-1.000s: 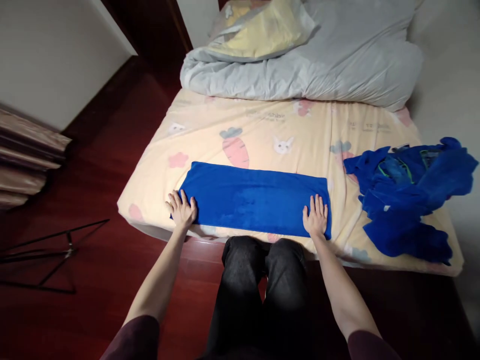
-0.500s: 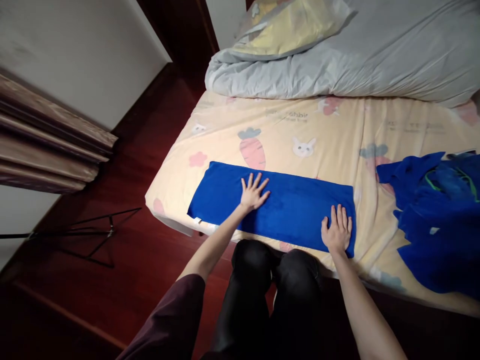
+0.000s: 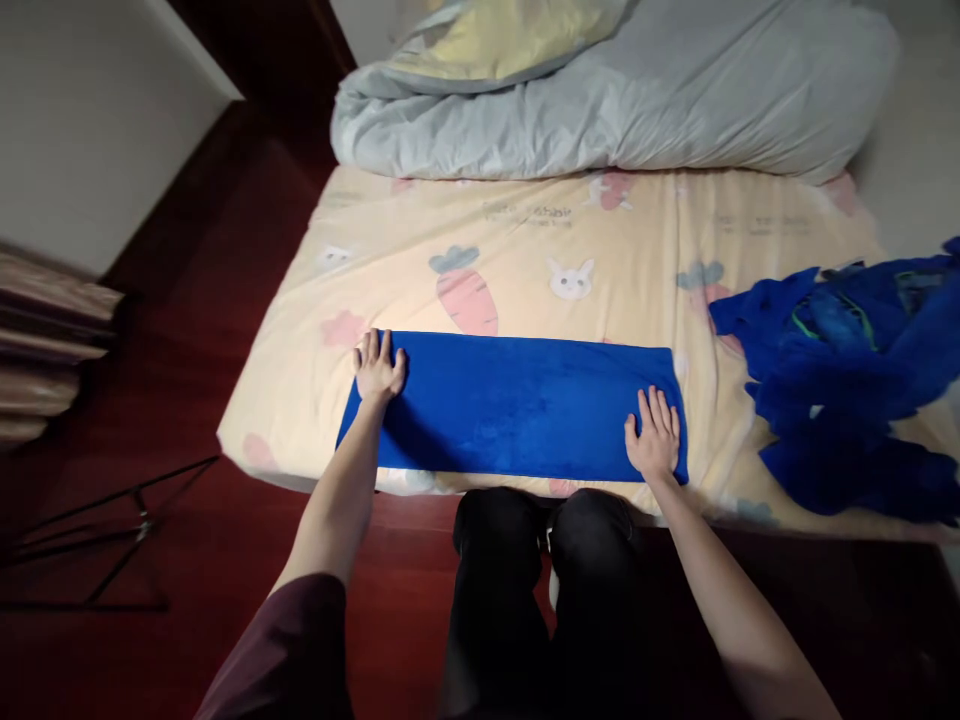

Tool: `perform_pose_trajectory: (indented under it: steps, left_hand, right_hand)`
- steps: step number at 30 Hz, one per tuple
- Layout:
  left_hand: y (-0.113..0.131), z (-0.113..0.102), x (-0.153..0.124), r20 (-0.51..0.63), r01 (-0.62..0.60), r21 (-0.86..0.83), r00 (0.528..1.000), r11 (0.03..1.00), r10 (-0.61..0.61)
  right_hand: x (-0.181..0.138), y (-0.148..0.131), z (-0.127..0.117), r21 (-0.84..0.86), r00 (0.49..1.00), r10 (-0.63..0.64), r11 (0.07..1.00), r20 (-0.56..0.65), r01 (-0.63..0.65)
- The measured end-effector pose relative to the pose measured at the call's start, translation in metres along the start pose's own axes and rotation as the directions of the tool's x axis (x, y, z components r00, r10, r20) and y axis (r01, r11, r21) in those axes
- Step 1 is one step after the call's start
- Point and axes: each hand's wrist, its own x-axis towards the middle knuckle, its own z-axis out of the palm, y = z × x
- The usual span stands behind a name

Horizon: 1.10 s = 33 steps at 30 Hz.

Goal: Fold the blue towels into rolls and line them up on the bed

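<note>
A blue towel (image 3: 510,405) lies as a long flat strip along the near edge of the bed. My left hand (image 3: 380,370) rests palm down on its left end, fingers spread, the fingertips at the far left corner. On the right end my right hand (image 3: 655,438) lies flat, fingers stretched out towards the far edge. Neither hand grips the cloth. The towel's near left corner is partly hidden behind my left forearm.
A rumpled heap of blue cloths (image 3: 847,390) lies on the bed at the right. Behind is a grey quilt (image 3: 600,120) with a yellow pillow (image 3: 517,40) on it. The patterned bed sheet (image 3: 517,260) covers the mattress. A black tripod (image 3: 139,520) stands on the floor at left.
My left hand has slid left along the towel, from near its middle to its left end. My right hand stays at the right end. The view has shifted right.
</note>
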Motion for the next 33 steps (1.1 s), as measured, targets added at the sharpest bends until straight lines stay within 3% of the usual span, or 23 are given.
perform_pose_trajectory:
  steps: [5,7,9,10,13,15,18,22,25,28,33]
  left_hand:
    - [0.002,0.002,-0.006,-0.07,-0.129,-0.073,0.99,0.989,0.124]
    - [0.0,0.002,-0.007,-0.078,-0.153,-0.093,0.986,0.984,0.146]
    - [-0.002,0.002,-0.007,-0.083,-0.175,-0.117,0.983,0.978,0.166]
    - [-0.002,0.003,-0.007,-0.085,-0.185,-0.128,0.981,0.974,0.175]
    - [-0.004,0.003,-0.007,-0.086,-0.228,-0.156,0.972,0.961,0.217]
    - [-0.004,0.003,-0.007,-0.089,-0.261,-0.16,0.964,0.952,0.25]
    - [-0.004,0.002,-0.007,-0.107,-0.281,-0.134,0.957,0.95,0.268]
    - [-0.002,0.002,-0.007,-0.142,-0.282,-0.097,0.953,0.955,0.267]
    - [-0.001,0.0,-0.008,-0.133,-0.249,-0.08,0.962,0.965,0.237]
    - [0.001,-0.003,-0.008,-0.101,-0.225,-0.058,0.971,0.973,0.219]
    - [0.0,-0.004,-0.008,-0.053,-0.217,-0.037,0.975,0.975,0.215]
  right_hand:
    - [0.003,-0.005,-0.005,-0.054,0.997,0.04,0.998,0.062,-0.037]
    - [0.005,-0.03,-0.006,-0.083,0.986,0.149,0.986,0.079,-0.142]
    - [0.007,-0.075,-0.002,-0.098,0.959,0.275,0.959,0.073,-0.267]
    - [0.008,-0.101,0.001,-0.084,0.959,0.268,0.962,0.091,-0.261]
    - [0.013,-0.171,0.015,0.053,0.975,-0.006,0.999,0.222,-0.006]
    - [0.022,-0.187,0.02,0.101,0.966,-0.088,0.993,0.244,0.065]
    - [0.043,-0.15,0.016,0.083,0.961,-0.081,0.995,0.266,0.061]
    - [0.069,-0.043,-0.004,-0.085,0.942,0.249,0.968,0.224,-0.236]
    - [0.079,0.018,-0.017,-0.141,0.912,0.331,0.942,0.243,-0.304]
    - [0.093,0.04,-0.019,-0.112,0.92,0.314,0.949,0.236,-0.295]
    - [0.14,0.046,-0.006,0.098,0.955,0.287,0.951,0.076,-0.294]
